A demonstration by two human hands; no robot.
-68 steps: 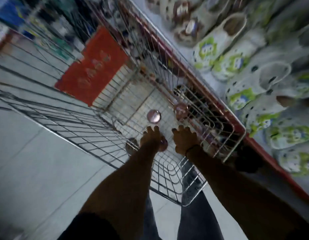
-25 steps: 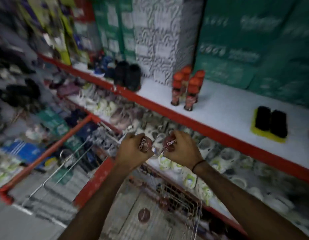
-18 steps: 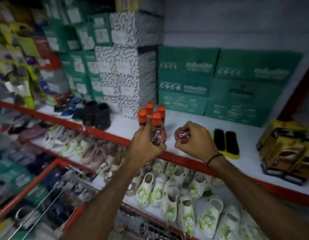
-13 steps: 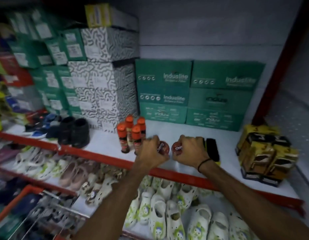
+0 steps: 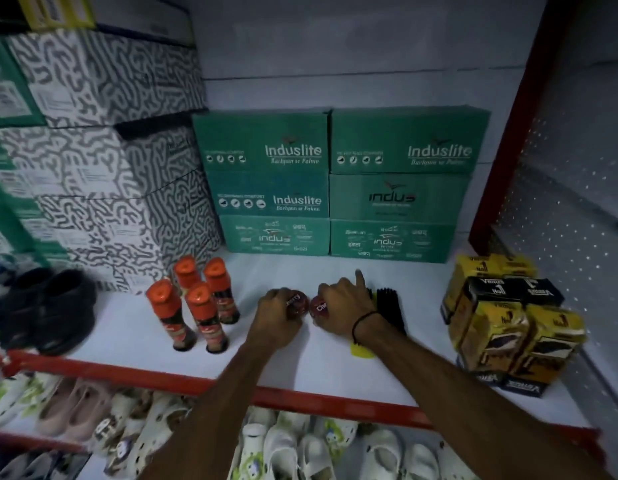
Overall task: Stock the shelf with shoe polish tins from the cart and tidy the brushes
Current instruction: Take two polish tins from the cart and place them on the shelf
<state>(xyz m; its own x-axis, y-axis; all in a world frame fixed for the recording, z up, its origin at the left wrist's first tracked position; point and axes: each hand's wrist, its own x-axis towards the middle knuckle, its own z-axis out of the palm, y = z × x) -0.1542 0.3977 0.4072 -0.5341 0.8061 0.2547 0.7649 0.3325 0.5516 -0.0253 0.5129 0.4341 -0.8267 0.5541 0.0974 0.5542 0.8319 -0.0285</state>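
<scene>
Both hands rest low on the white shelf (image 5: 127, 327), each holding a round red shoe polish tin. My left hand (image 5: 274, 315) grips the left tin (image 5: 297, 303), whose lid lettering shows above the fingers. My right hand (image 5: 342, 306) grips the right tin (image 5: 318, 308), with its index finger stretched out toward the back. The two tins sit side by side, almost touching. Just right of my right hand lie black brushes (image 5: 389, 303) on a yellow base (image 5: 361, 349), partly hidden by my wrist. The cart is out of view.
Several orange-capped polish bottles (image 5: 196, 306) stand left of my hands. Green shoe boxes (image 5: 335, 185) line the back; patterned boxes (image 5: 103, 161) stack at left. Yellow-black packs (image 5: 508, 323) sit at right by the red upright (image 5: 508, 133). Black shoes (image 5: 48, 310) far left; clogs (image 5: 300, 448) below.
My hands lifted two tins out of the cart, carried them up past the shelf edge and lowered them onto the white shelf between the bottles and the brushes.
</scene>
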